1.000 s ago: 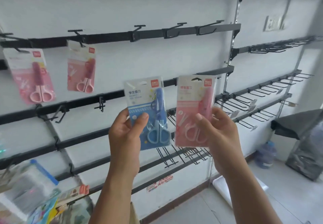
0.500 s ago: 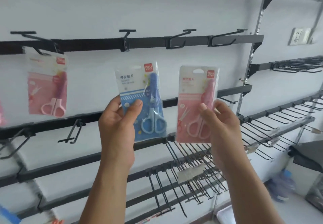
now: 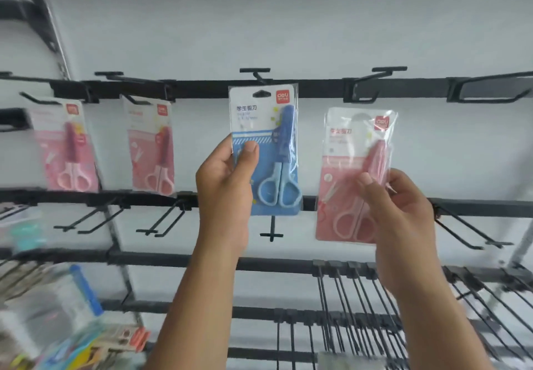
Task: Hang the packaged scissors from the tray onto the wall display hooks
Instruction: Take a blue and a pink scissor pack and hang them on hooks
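Plastic-wrapped card, so it's light, stiffish and slippery: your left hand [image 3: 225,185] pinches the blue pack [image 3: 268,127] by its left edge, hang hole just under the hook [image 3: 256,75]. Your right hand [image 3: 403,211] pinches the pink pack [image 3: 346,150] low down; I'd hold nearer the top.

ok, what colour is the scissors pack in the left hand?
Blue carded scissors pack, light-blue handles, in the left hand; head view.

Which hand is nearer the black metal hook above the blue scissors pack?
Left. The left hand is below the black metal hook, holding the blue scissors pack up to it; the right hand, gripping the pink scissors pack, is lower, further right.
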A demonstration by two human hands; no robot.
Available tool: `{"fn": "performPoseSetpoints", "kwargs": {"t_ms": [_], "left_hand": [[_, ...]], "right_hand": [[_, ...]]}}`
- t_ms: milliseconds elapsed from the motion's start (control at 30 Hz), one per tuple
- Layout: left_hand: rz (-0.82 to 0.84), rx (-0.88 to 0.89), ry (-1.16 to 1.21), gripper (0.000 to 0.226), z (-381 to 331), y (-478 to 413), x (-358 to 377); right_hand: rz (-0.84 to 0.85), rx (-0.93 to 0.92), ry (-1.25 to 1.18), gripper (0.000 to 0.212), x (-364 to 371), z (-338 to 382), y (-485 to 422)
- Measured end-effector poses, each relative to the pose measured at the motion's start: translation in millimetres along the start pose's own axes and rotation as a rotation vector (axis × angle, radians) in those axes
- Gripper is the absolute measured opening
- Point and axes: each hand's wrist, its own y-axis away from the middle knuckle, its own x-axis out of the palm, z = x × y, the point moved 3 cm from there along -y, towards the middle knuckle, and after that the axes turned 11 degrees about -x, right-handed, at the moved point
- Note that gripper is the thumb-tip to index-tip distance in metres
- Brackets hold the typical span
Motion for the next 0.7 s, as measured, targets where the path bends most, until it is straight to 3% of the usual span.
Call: {"fn": "performPoseSetpoints", "kwargs": {"t_ms": [333, 567, 700], "left_hand": [[-0.122, 0.034, -0.085, 0.022, 1, -10, 1], [-0.108, -0.112, -0.083, 0.022, 13, -20, -2], [-0.132, -0.104, -0.099, 0.018, 24, -29, -3]], "right_hand": [[0.033, 0.009, -0.05, 0.01, -7, -11, -26], [0.016, 0.011, -0.055, 0.005, -5, -18, -34], [-0.013, -0.016, -0.039, 0.006, -10, -14, -37]]}}
